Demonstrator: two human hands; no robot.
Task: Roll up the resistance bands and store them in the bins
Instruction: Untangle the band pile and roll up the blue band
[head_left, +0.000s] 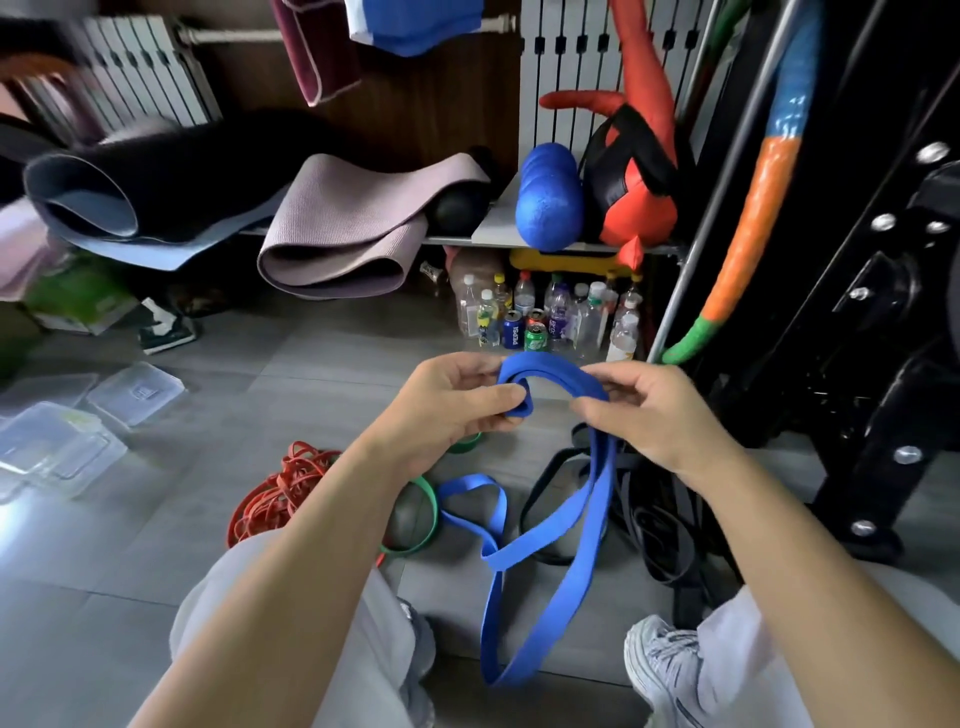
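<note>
blue band (551, 368) held amid red bands (275, 493), black bands (661, 527).

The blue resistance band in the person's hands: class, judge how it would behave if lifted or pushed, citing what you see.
Probably floppy: the blue band hangs from the left hand and right hand in slack loops onto the floor. Likely light, since pinches alone hold it up. The tightly bent coil may spring open if released.

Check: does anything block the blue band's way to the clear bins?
Nothing visible does. The wide blue rubber resistance band, gripped by left hand and right hand, has bare grey floor between it and the clear plastic bins at left; the tangled thin red bands lie nearer the person.
</note>
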